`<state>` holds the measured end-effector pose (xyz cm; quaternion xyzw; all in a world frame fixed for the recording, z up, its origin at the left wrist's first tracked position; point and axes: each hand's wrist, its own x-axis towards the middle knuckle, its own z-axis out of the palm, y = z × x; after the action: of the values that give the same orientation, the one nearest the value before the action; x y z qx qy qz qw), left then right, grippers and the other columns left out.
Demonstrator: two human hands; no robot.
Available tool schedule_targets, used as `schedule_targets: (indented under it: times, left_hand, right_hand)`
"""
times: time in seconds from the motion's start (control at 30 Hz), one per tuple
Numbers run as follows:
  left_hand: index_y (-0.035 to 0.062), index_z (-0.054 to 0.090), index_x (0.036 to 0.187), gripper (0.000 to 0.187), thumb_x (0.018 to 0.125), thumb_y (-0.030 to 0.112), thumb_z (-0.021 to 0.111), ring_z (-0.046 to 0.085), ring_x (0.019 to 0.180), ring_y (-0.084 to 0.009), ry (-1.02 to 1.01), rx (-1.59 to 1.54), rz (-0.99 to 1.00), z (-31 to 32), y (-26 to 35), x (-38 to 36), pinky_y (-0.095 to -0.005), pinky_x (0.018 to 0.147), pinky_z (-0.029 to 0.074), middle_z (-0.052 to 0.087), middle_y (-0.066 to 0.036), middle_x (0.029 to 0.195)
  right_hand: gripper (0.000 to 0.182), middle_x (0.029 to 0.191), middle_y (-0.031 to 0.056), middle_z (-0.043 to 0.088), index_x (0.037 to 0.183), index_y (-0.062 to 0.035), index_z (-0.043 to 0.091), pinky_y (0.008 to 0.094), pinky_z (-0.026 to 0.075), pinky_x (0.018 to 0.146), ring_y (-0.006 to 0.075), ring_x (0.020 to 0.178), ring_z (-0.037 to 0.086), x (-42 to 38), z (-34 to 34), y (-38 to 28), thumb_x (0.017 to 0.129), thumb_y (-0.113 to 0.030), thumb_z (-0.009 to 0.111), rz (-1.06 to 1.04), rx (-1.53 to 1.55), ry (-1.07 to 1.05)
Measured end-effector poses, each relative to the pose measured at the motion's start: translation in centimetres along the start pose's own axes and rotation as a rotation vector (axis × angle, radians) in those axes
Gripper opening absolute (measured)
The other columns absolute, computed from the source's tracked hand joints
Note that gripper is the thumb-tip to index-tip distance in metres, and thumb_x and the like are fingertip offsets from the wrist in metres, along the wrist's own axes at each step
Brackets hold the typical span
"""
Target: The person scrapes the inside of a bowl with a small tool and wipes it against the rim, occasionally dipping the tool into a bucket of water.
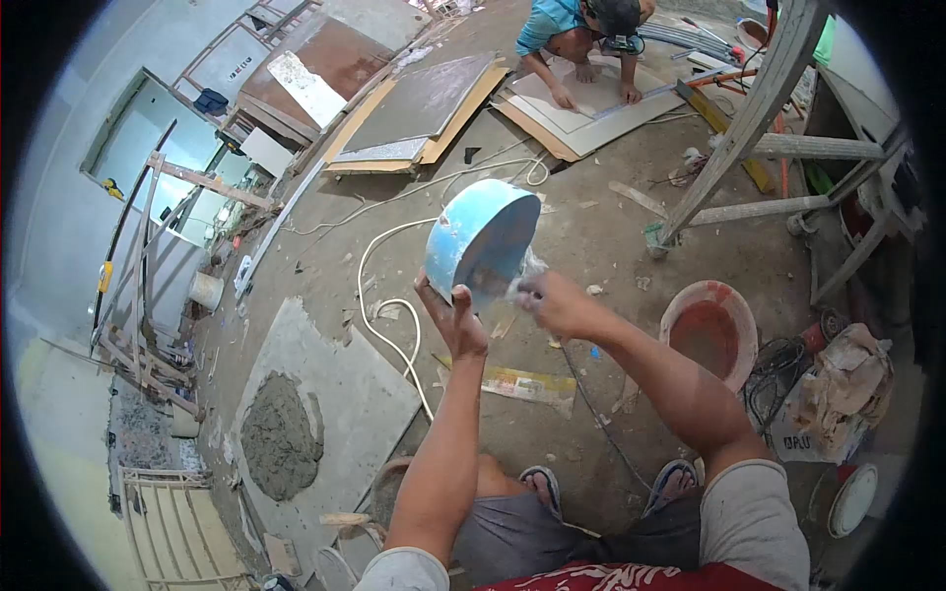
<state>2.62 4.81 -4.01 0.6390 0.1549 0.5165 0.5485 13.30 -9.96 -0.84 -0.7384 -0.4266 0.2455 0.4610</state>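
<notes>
A round, shallow blue container (455,231) is held up and tilted in the middle of the view, its hollow side facing right. My left hand (455,320) grips its lower edge from below, thumb at the rim. At the container's right side, my right hand (554,303) is closed on a pale, crumpled piece of plastic or cloth (527,274), which touches the rim. The container's inside looks dusty and partly shaded.
Wet mortar (282,433) lies on a grey board (340,394) at lower left. A reddish bucket (708,330) stands at right, below a wooden trestle (749,108). Another person (581,39) crouches over panels at the top. A pale hose (370,258) crosses the floor.
</notes>
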Motion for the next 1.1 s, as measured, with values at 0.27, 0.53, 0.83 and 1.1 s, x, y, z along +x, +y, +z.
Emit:
schedule_targets:
  times: [0.27,0.53,0.83,1.1]
  left_hand:
    - [0.0039,0.037,0.130,0.086,0.082,0.073,0.057,0.043,0.115,-0.0219,-0.026,-0.012,0.019,0.1,0.2,-0.1,-0.0377,0.101,0.033,0.042,-0.010,0.121]
    - [0.0105,0.032,0.133,0.079,0.085,0.068,0.057,0.043,0.123,-0.0239,0.060,-0.282,-0.118,1.0,2.0,0.1,-0.0422,0.104,0.036,0.042,-0.010,0.129]
    - [0.0125,0.031,0.138,0.079,0.083,0.051,0.072,0.045,0.124,-0.0235,-0.082,-0.362,-0.303,0.2,2.8,0.6,-0.0398,0.103,0.040,0.046,-0.008,0.131]
    - [0.0085,0.035,0.135,0.083,0.080,0.061,0.070,0.045,0.122,-0.0223,-0.098,-0.241,-0.188,0.2,0.7,-0.1,-0.0391,0.104,0.036,0.047,-0.008,0.128]
  right_hand:
    - [0.028,0.062,0.0100,0.057,0.106,0.0015,0.064,0.0345,0.044,0.038,0.0180,0.044,0.057,1.9,2.3,4.4,0.097,-0.022,0.053,-0.251,-0.317,0.340]
    - [0.039,0.068,0.0034,0.052,0.132,-0.0063,0.052,0.0293,0.039,0.039,0.0127,0.049,0.048,0.2,-0.8,0.4,0.098,-0.026,0.054,0.302,0.603,-0.167]
    - [0.046,0.088,0.0185,0.062,0.139,-0.0072,0.043,0.0445,0.050,0.059,0.0323,0.065,0.062,1.9,0.2,4.9,0.095,-0.019,0.052,-0.061,0.156,0.164]
    - [0.029,0.094,0.0269,0.065,0.116,-0.0020,0.056,0.0544,0.048,0.077,0.0477,0.088,0.061,0.0,-1.0,0.0,0.088,-0.010,0.051,0.112,-0.411,0.214]
